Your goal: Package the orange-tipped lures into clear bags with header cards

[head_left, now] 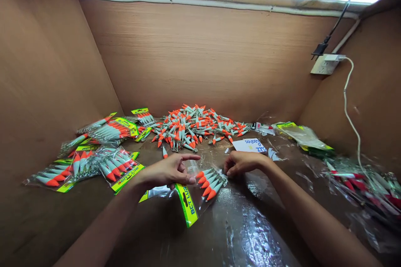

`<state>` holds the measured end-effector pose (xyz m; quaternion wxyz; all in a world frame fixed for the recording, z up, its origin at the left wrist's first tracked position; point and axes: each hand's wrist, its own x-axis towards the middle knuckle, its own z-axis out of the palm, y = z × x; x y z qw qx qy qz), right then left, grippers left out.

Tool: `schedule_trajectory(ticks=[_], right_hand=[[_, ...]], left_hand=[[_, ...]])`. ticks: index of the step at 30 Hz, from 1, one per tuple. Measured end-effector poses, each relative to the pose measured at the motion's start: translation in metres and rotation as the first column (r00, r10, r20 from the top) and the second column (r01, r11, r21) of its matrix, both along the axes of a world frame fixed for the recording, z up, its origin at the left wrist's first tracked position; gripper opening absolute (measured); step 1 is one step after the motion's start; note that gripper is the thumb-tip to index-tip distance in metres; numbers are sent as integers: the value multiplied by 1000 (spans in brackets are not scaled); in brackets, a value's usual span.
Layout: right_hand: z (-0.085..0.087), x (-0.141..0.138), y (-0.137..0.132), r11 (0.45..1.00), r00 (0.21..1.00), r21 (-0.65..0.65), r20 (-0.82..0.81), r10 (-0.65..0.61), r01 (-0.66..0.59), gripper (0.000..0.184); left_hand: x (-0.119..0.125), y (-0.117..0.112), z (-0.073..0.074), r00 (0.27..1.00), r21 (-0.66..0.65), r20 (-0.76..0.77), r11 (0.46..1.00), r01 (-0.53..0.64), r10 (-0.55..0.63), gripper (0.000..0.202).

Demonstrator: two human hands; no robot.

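Observation:
My left hand (171, 171) rests on a clear plastic bag (200, 200) with a yellow-green header, thumb and fingers pinching its upper edge, index finger stretched out. Inside the bag lie several white lures with orange tips (209, 183). My right hand (239, 162) is curled at the bag's far right corner, fingertips touching the lures' hook ends. Behind both hands a big loose pile of the same orange-and-white lures (192, 127) covers the back of the table.
Several filled packets (103, 160) lie stacked at the left. Empty bags (302, 135) and a white label (249, 145) sit at right back. Packets with red lures (360, 179) lie far right under a white cable (351, 117). Brown walls enclose the glossy table (244, 225).

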<state>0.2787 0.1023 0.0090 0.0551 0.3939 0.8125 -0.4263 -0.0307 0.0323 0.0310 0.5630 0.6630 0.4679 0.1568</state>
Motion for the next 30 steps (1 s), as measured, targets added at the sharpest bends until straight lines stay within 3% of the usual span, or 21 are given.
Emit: schedule_trajectory(ticks=[3, 6, 8, 11, 13, 15, 16, 18, 20, 23, 25, 27, 30], right_hand=[[5, 2, 1, 999, 1000, 43, -11, -19, 20, 22], [10, 7, 4, 992, 999, 115, -18, -44, 46, 21], [12, 9, 5, 986, 998, 157, -16, -56, 58, 19], [13, 8, 4, 977, 998, 204, -7, -65, 65, 19], [14, 5, 2, 973, 998, 223, 0, -63, 61, 20], [14, 2, 0, 971, 999, 232, 7, -52, 49, 20], [14, 0, -1, 971, 999, 235, 11, -45, 41, 20], [13, -1, -1, 969, 999, 244, 19, -36, 30, 18], [12, -1, -1, 966, 999, 257, 28, -35, 26, 18], [10, 1, 1, 961, 999, 276, 37, -38, 26, 20], [10, 3, 2, 957, 999, 288, 36, -37, 25, 21], [10, 4, 3, 954, 999, 298, 27, -36, 26, 21], [10, 5, 4, 953, 999, 301, 12, -34, 29, 22]], left_hand=[[3, 0, 17, 994, 23, 108, 1000, 20, -23, 84], [-2, -1, 32, 994, 57, 103, 998, 24, -30, 74], [-19, -2, 40, 998, 58, 5, 996, 68, -68, 69], [-63, 1, 44, 974, 49, -204, 993, 106, -94, 64], [-92, 5, 39, 937, 53, -346, 996, 71, -49, 66], [-105, 8, 31, 873, 184, -483, 983, 22, 71, 62], [-103, 8, 26, 831, 307, -529, 952, -1, 171, 54], [-80, 3, 16, 755, 578, -526, 816, -20, 391, 26], [-39, -5, 4, 795, 699, -437, 716, 5, 421, 19], [24, -19, -19, 891, 724, -391, 674, 143, 230, 15], [50, -25, -33, 865, 744, -448, 631, 220, 226, 13], [60, -27, -44, 821, 746, -505, 614, 259, 267, 15], [56, -26, -50, 792, 739, -534, 618, 268, 295, 13]])
